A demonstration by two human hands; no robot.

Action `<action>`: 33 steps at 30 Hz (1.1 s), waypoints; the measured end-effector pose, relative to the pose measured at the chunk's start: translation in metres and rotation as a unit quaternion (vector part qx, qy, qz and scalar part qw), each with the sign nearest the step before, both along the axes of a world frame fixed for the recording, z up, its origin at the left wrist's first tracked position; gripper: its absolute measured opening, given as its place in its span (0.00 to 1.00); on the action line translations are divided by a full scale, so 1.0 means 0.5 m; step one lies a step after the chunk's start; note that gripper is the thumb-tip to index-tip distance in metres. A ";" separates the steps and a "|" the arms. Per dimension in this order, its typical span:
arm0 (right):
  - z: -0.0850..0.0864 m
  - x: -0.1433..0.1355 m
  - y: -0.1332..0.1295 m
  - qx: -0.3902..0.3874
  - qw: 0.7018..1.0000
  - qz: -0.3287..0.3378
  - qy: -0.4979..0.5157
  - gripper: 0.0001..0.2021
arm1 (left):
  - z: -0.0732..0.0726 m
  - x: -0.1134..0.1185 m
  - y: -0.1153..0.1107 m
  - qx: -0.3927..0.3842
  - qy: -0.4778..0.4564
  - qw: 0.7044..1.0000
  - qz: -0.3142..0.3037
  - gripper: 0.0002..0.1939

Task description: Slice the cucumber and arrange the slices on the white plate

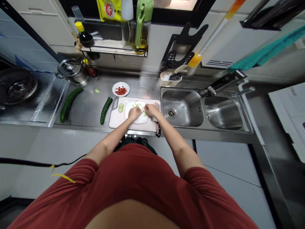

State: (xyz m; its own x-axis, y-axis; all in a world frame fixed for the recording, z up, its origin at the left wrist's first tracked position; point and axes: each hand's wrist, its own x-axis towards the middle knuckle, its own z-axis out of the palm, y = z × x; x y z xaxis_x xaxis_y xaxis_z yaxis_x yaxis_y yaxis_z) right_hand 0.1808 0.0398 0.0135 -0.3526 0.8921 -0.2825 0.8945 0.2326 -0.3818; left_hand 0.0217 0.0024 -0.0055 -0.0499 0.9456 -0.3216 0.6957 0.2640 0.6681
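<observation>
A white squarish plate (130, 117) lies on a white cutting board (114, 122), with thin green-edged slices (136, 104) arranged on it. Over the plate's left part, my left hand (134, 113) is closed, its fingertips pinched on something too small to name. My right hand (151, 110) is closed at the plate's right side, fingers pressed together beside a few slices (144, 111); what it holds is hidden. A short stack of cucumber slices (121, 107) sits on the board's left. The knife (158, 130) rests at the board's right edge, its black handle toward me.
A small plate of red pieces (121, 89) stands behind the board. Left are a cut cucumber (106, 110), a whole cucumber (70, 104) and a lidded pot (73, 72). The double sink (183, 108) is at right, below a faucet (222, 83).
</observation>
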 end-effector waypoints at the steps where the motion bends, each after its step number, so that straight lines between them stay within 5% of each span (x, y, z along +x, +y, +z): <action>1: -0.005 -0.001 -0.001 0.001 1.000 -0.001 -0.011 0.12 | 0.000 0.003 0.001 -0.001 0.010 1.000 -0.003 0.07; 24: -0.020 -0.004 -0.011 0.010 0.994 0.023 -0.104 0.14 | -0.023 0.021 0.006 0.024 0.137 0.988 -0.065 0.10; 33: -0.024 0.000 -0.014 0.013 0.994 -0.017 -0.111 0.15 | -0.017 0.018 -0.018 0.115 0.197 0.955 -0.190 0.14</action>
State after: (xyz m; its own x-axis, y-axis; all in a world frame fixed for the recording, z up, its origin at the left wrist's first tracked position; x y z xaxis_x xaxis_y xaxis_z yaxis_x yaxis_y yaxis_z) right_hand 0.1805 0.0330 0.0013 -0.2533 0.9104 -0.3271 0.9635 0.2072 -0.1694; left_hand 0.0305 -0.0068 -0.0138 0.2360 0.9630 -0.1302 0.9212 -0.1790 0.3456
